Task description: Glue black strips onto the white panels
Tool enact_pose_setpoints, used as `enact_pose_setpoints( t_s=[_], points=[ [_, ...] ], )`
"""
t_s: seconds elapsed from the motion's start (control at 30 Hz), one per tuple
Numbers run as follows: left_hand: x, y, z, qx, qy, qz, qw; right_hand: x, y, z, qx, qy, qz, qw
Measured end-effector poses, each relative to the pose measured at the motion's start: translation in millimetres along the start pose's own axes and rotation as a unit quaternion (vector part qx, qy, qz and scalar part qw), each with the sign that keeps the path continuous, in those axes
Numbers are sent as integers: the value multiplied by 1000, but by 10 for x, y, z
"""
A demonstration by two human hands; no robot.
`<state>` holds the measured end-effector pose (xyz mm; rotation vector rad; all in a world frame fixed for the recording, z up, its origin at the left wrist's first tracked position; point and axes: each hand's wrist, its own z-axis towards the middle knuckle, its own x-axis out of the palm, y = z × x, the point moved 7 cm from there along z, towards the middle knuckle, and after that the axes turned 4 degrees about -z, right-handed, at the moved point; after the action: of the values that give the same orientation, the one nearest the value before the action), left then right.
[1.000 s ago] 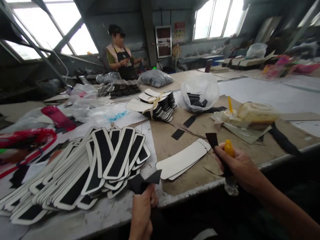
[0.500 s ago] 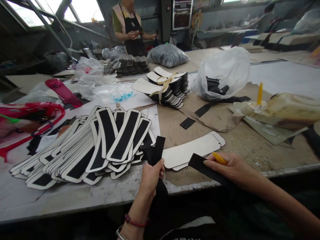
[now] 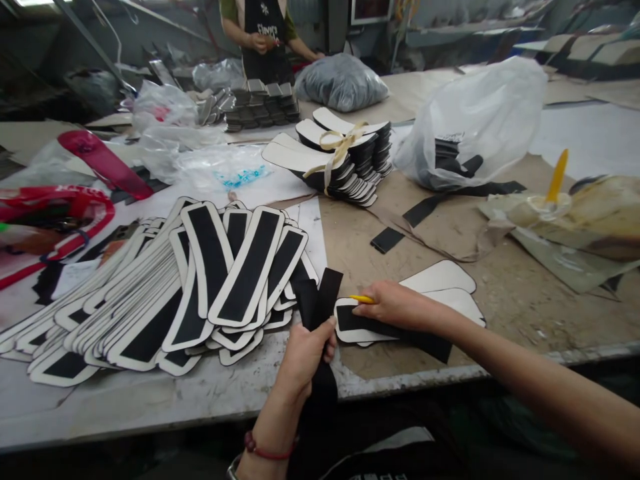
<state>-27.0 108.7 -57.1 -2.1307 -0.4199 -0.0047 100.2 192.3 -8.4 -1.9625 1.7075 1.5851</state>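
My left hand (image 3: 309,350) is closed around black fabric strips (image 3: 325,297), whose ends stick up above the fingers and hang below at the table edge. My right hand (image 3: 393,305) rests on another black strip (image 3: 430,341) that lies along a white curved panel (image 3: 450,303). A yellow pointed tool (image 3: 361,299) juts out from between its fingers. The strip's left end is flat on the panel, while its right end runs over the panel's lower edge. A second white panel (image 3: 445,273) lies partly underneath. Left of my hands is a heap of white panels with black centres (image 3: 245,267).
Behind are tied stacks of panels (image 3: 345,157), a clear bag with black pieces (image 3: 480,127) and a short black piece (image 3: 387,240). A yellow-nozzled bottle (image 3: 555,183) lies at right, a red bag (image 3: 55,207) at left. Across the table stands a person in an apron (image 3: 265,33).
My right hand has moved left, bringing its black strip from beside the white panels onto the upper one. The panels have shifted apart. My left hand keeps its strips; the view has tilted down.
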Motion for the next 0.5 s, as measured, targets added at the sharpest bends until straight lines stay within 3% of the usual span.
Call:
enact_pose_setpoints(
  t_s=[0.5],
  points=[
    [7,-40,9,-16,-31,16,999,27,-48,20,3,2,-34,999]
  ],
)
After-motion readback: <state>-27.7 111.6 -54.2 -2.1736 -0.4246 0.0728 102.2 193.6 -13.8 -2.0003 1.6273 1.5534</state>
